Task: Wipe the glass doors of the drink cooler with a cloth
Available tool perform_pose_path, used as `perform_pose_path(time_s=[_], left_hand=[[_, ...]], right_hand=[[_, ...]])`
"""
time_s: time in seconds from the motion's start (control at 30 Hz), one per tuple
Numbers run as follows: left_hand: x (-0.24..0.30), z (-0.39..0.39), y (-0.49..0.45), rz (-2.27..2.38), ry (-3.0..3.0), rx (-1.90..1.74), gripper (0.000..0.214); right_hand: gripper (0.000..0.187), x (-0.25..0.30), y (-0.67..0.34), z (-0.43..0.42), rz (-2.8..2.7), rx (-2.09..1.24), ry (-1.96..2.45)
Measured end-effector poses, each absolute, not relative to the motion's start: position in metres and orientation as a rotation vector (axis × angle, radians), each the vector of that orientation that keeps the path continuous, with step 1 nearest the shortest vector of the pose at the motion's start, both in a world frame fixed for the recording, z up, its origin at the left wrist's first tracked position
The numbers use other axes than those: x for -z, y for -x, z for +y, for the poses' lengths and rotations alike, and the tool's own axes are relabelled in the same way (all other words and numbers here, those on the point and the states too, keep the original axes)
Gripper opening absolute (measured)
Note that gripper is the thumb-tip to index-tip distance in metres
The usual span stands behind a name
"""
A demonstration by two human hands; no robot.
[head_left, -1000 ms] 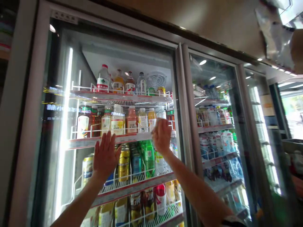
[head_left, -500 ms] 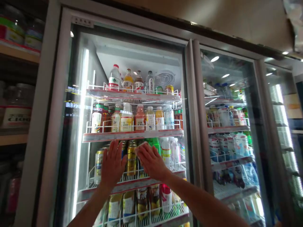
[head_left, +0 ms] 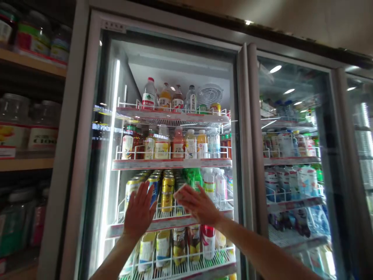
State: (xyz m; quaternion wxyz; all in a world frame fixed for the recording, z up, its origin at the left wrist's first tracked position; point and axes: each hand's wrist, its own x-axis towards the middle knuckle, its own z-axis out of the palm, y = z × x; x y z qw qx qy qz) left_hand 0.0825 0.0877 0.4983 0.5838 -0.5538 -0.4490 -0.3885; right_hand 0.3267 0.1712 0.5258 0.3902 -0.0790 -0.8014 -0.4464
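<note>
Whitish cloth [head_left: 181, 191] — in right grip [head_left: 200, 204] | glass door [head_left: 180, 58] — beyond left grip [head_left: 138, 214]

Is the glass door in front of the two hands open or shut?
Shut: the glass door sits level with the surrounding frame, no gap showing along its top edge.

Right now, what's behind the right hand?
Behind the right hand, through the glass door, the top of a green bottle shows. Its lower part is covered, as is whatever else stands directly behind the hand.
</note>
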Motion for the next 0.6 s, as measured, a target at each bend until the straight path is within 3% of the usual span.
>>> perform_pose_path(time_s=[0.17,0.4,0.6], left_hand=[[-0.487,0.091,-0.089,-1.065,1.243,0.977,0.063],[-0.48,0.091,-0.097,-1.102,1.247,0.979,0.064],[-0.477,0.095,-0.098,-1.126,1.23,1.005,0.063]], right_hand=[[0.052,-0.586,-0.395,0.217,-1.508,0.971,0.659],[0.064,-0.464,-0.427,0.218,-1.562,0.948,0.709],[0.055,-0.528,-0.396,0.22,-1.404,0.884,0.737]])
